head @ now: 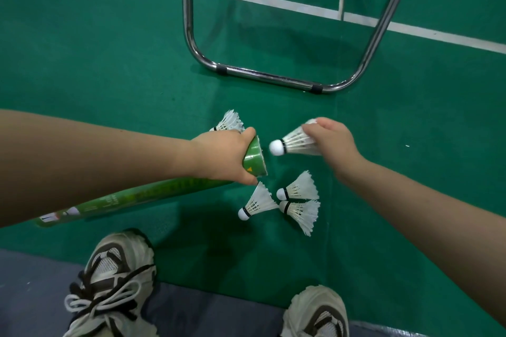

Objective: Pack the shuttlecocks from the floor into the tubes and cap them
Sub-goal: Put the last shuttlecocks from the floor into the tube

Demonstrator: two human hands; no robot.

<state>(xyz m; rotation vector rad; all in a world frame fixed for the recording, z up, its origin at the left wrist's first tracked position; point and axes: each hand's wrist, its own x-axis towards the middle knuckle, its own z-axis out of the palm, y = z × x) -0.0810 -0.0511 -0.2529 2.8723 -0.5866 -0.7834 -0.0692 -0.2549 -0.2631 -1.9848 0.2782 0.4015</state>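
A: Now, leftmost entry?
B: Left hand [224, 153] curls round the green tube [253, 159] near its open mouth.
A: Rightward?
B: Held shuttlecock [294, 142], cork just beside that mouth; right hand [334, 142] pinches its feathers. Three loose shuttlecocks [290, 200] lie on the floor [109, 63] below, between the hands.

In mid-frame the left hand [224, 153] grips a green tube [253, 159] near its open end, and the tube's body slants away to the lower left. Just right of the mouth, the right hand [332, 142] holds a shuttlecock [294, 142] by its feathers, with the cork pointing at the opening but not inside. Three loose shuttlecocks [299, 189] lie close together on the green floor [109, 63] just below. A fourth shuttlecock [230, 122] peeks out above the left hand. A chrome chair frame [189, 22] stands upper middle, and two shoes [112, 282] are at the bottom edge.
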